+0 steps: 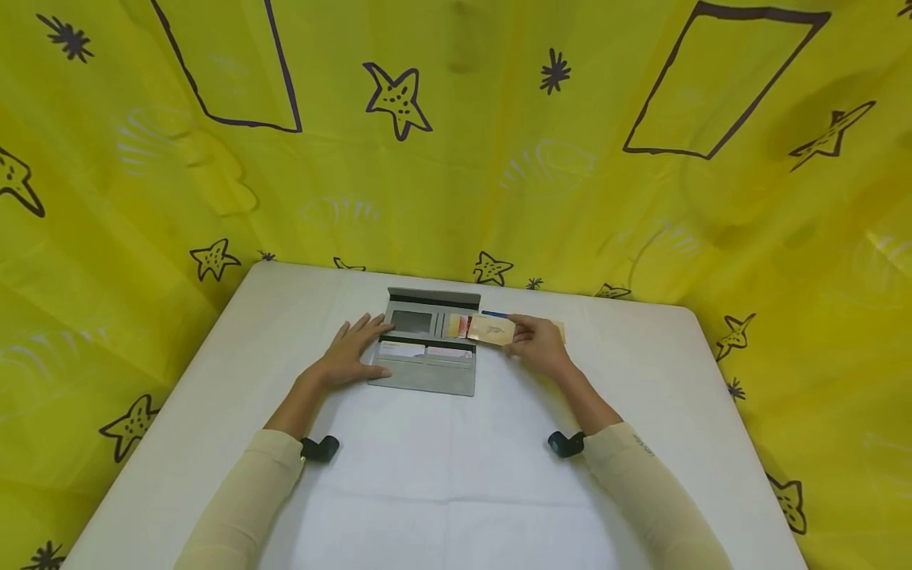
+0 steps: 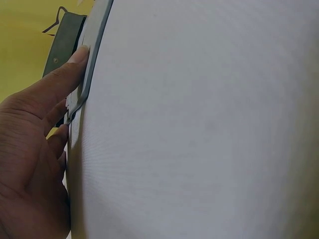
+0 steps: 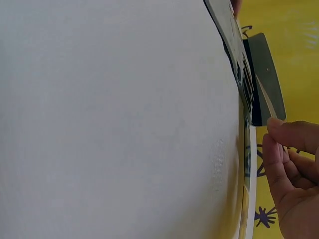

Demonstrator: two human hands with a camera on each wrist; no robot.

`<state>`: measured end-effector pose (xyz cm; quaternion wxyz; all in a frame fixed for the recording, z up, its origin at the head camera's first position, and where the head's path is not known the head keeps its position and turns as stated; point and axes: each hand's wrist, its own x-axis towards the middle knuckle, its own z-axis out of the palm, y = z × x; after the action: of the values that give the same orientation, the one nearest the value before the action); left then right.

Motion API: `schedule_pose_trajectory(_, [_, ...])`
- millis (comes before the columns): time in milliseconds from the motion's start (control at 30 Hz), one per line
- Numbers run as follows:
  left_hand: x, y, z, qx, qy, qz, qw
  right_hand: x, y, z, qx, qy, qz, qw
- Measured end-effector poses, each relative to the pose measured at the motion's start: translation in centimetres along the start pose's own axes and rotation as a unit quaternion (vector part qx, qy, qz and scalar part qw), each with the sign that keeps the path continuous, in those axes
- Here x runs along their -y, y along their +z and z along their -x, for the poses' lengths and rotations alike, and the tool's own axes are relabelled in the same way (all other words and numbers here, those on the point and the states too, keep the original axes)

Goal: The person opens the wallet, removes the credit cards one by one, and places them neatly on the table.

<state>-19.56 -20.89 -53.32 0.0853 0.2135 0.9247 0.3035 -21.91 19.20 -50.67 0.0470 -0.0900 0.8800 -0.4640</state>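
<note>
Watching remotely, I see a yellow curtain behind a white table, a grey wallet unfolded at its far side, left hand spread on the wallet's left, right hand pinching a card at its right, only wrist views showing the flap's dot.

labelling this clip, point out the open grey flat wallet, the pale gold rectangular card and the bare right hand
open grey flat wallet (image 1: 429, 377): head view, bare lower panel
pale gold rectangular card (image 1: 490, 330): head view, printed face
bare right hand (image 1: 541, 347): head view, back
</note>
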Motion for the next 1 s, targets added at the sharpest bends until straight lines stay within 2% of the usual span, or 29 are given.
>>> schedule_pose_trajectory(133, [-0.1, 0.0, 0.1, -0.006, 0.004, 0.004, 1.0, -0.2, -1.2, 0.4, -0.001, 0.008, -0.007, 1.0])
schedule_pose_trajectory(400, [-0.1, 0.0, 0.2, -0.006, 0.003, 0.0, 1.0, -1.0, -3.1, 0.8, -0.007, 0.015, 0.018, 1.0])
schedule_pose_trajectory(633, [0.0, 0.1, 0.2, -0.01, 0.01, 0.002, 0.9999, -2.1, -4.5, 1.1, -0.014, 0.0, 0.023, 1.0])
schedule_pose_trajectory(1000, [-0.1, 0.0, 0.1, -0.005, 0.0, 0.0, 1.0, -3.4, -6.9, 2.1, -0.016, -0.005, 0.034, 0.999])
